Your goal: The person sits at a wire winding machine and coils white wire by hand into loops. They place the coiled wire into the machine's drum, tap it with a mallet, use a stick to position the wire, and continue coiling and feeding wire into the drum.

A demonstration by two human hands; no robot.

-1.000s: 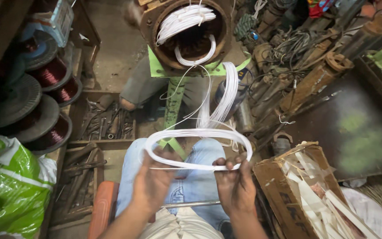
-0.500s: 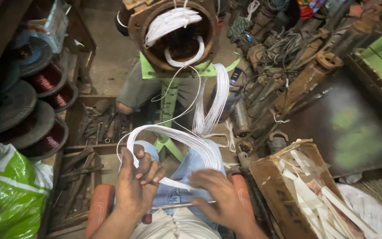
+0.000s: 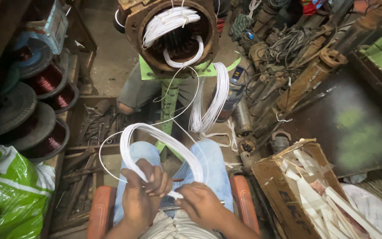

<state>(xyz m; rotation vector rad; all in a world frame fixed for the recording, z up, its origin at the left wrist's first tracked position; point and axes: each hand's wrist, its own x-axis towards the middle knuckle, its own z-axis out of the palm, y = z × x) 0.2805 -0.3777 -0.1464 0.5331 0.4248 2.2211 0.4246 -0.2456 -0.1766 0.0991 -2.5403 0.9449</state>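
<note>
White insulated wire, wound into a flat oval coil (image 3: 155,141), lies across the lap of a seated person in pale blue trousers. The left hand (image 3: 140,197) has its fingers (image 3: 155,183) closed around the near end of the coil, thumb and forefinger curled over the bundle. The right hand (image 3: 202,203) grips the same end just beside it, fingers pinched on the strands where they cross the knees. The two hands nearly touch. The far end of the coil arches up and away from the body, tilted towards the green stand (image 3: 169,104).

On that stand sits a rusty round motor stator (image 3: 173,37), its bore facing the camera, with more white coils already lying in its slots. A second white wire bundle (image 3: 213,99) hangs down from the stator's right side, and thin loose strands run from it to the coil in the hands.

Against the left wall stand spools of copper wire (image 3: 45,84), and below them a green and white sack (image 3: 9,194). A wooden tray of hand tools (image 3: 93,124) lies on the floor left of the stand. At lower right an open cardboard box (image 3: 284,194) holds white paper strips (image 3: 332,194). Old motor parts and cables (image 3: 288,53) are heaped at upper right.
</note>
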